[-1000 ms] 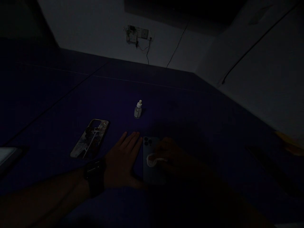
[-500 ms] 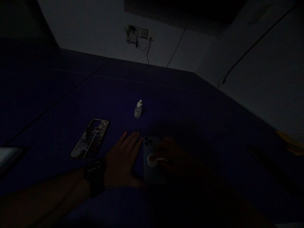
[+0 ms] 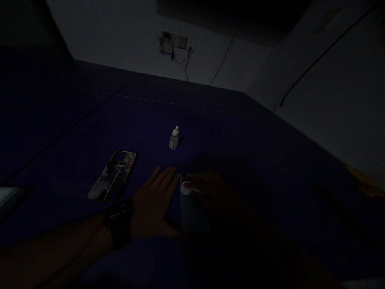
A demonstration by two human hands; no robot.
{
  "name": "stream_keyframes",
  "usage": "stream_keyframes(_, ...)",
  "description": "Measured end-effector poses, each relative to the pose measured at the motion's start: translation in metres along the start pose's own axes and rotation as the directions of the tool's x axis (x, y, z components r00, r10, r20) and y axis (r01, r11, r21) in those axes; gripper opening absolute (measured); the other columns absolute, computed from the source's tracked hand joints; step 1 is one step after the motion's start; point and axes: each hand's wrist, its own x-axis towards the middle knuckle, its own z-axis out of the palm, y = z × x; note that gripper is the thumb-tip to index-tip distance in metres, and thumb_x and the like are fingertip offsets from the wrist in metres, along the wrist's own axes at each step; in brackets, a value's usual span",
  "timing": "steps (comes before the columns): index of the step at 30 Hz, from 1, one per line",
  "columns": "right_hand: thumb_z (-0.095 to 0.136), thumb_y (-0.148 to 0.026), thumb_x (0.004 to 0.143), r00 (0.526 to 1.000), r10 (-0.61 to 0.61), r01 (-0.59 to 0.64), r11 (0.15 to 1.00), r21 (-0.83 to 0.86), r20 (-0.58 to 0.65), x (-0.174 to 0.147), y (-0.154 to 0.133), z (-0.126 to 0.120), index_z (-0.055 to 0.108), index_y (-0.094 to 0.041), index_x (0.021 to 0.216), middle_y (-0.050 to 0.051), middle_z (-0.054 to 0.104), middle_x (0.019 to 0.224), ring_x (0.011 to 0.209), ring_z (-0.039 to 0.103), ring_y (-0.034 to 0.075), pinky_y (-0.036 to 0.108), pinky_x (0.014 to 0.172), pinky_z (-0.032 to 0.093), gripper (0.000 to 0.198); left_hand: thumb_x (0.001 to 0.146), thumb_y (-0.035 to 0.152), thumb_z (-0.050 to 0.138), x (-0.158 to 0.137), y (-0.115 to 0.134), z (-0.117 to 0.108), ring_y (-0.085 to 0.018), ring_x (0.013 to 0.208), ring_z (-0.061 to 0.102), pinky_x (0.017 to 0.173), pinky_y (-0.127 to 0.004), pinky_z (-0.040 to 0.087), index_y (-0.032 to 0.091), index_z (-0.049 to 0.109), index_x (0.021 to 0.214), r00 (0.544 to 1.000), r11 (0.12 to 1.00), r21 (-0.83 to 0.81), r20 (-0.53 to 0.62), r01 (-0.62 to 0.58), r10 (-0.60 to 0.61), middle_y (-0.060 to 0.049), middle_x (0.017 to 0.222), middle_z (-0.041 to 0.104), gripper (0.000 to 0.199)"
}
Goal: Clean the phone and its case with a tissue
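A bluish smartphone (image 3: 192,216) lies back up on the dark blue surface, its cameras at the far end. My right hand (image 3: 212,188) pinches a white cloth or tissue (image 3: 187,188) and presses it on the phone's back, just below the cameras. Flat beside the phone's left edge rests my left hand (image 3: 156,204), fingers stretched forward, thumb at the phone's near left corner. A dark watch is on that wrist. Left of it lies a patterned phone case (image 3: 112,176). Beyond the hands stands a small dropper bottle (image 3: 173,139) with a white top.
The room is very dim. At the far wall are sockets (image 3: 177,41) with hanging cables. A pale-topped object (image 3: 10,196) sits at the left edge. On the right lie a long dark object (image 3: 333,208) and something yellowish (image 3: 365,182) by the wall.
My right hand has slid the white cloth up the phone's back and slightly left, closer to the cameras. The left hand stays in place.
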Motion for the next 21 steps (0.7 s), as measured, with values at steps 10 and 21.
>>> stream_keyframes(10,0.059,-0.019,0.094,0.999,-0.036,0.036,0.999,0.004,0.030,0.0010,-0.0006,-0.0019,0.068,-0.027,0.128,0.009,0.067,0.113,0.103,0.054,0.026,0.045,0.091,0.039,0.036,0.062,0.103,0.042,0.0000,-0.0005,0.0005,-0.044,0.150,0.029,0.125,-0.059,0.012,0.003,0.036,0.153,1.000,1.000,0.004,-0.005,-0.008,0.008,-0.029,0.160,0.033,0.135)
stream_keyframes(21,0.061,-0.020,0.093,0.995,-0.065,0.063,0.998,0.022,0.070,-0.0025,-0.0062,-0.0076,0.070,-0.028,0.125,0.009,0.068,0.113,0.104,0.054,0.027,0.047,0.091,0.038,0.034,0.062,0.103,0.041,0.0003,0.0002,-0.0008,-0.044,0.150,0.028,0.124,-0.059,0.012,0.002,0.036,0.152,1.000,1.000,0.006,0.008,-0.003,0.003,-0.030,0.160,0.031,0.136)
